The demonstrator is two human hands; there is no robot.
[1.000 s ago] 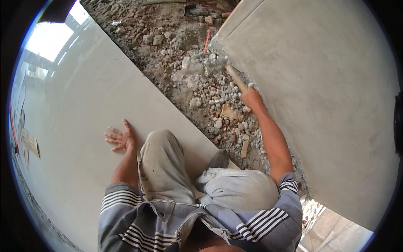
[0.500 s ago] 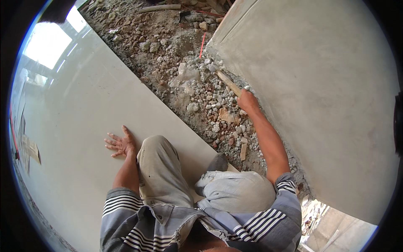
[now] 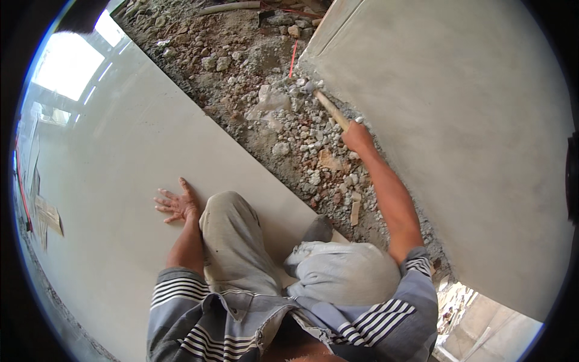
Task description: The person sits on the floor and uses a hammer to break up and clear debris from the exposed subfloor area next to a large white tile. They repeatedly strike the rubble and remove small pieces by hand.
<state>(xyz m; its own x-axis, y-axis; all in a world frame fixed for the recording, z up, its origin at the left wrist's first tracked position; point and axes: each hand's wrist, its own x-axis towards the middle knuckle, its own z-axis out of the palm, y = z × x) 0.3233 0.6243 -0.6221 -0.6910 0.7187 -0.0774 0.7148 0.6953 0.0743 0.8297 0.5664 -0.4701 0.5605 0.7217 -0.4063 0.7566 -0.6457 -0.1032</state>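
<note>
My right hand (image 3: 358, 137) is wrapped round the wooden handle of a hammer (image 3: 333, 111). The hammer's greyish head is at the far end, over loose stones by the foot of the plastered wall (image 3: 470, 127); whether it touches them I cannot tell. My left hand (image 3: 181, 204) lies flat with fingers spread on a large, glossy pale floor tile surface (image 3: 126, 157), just left of my bent knee, and holds nothing.
A strip of broken stones and soil (image 3: 253, 145) runs between the tile edge and the wall. A thin red strip (image 3: 294, 59) stands near the wall corner. A pipe (image 3: 229, 8) lies at the far end. Flat scraps (image 3: 49, 215) rest on the tiles at far left.
The hammer head has shifted slightly away from me, among the stones near the wall corner. My left hand stays flat on the tile. The whole view has moved a little.
</note>
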